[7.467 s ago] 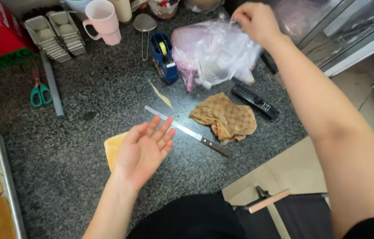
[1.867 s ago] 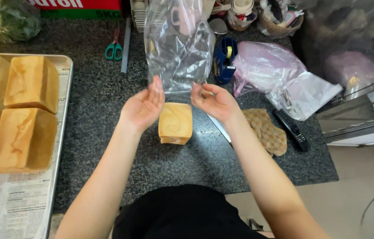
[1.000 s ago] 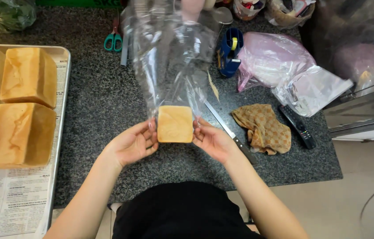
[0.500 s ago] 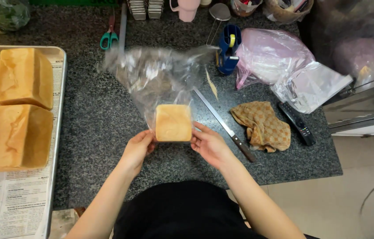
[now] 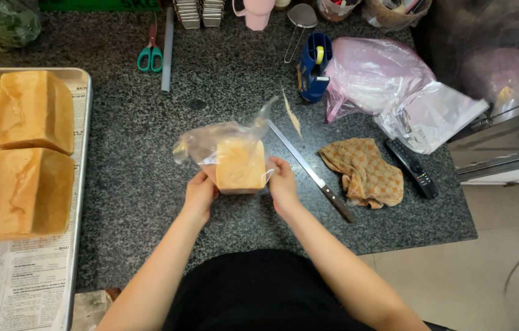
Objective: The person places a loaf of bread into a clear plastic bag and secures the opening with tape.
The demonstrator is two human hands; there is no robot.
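Both hands [image 5: 199, 195] [image 5: 284, 187] clasp bagged loaf [image 5: 240, 164] (upright)

A clear plastic bag [image 5: 222, 142] wraps the loaf; pink bags [image 5: 373, 73] lie far right

The person's two arms were bare from the wrists to the lower edge of the head view, with no sleeves showing on either forearm. The left hand [image 5: 200, 195] and the right hand [image 5: 284, 187] wore no gloves, and no ring, watch or bracelet could be made out on them. A plain black garment of soft, unpatterned fabric [image 5: 259, 288] covered the torso between the arms.
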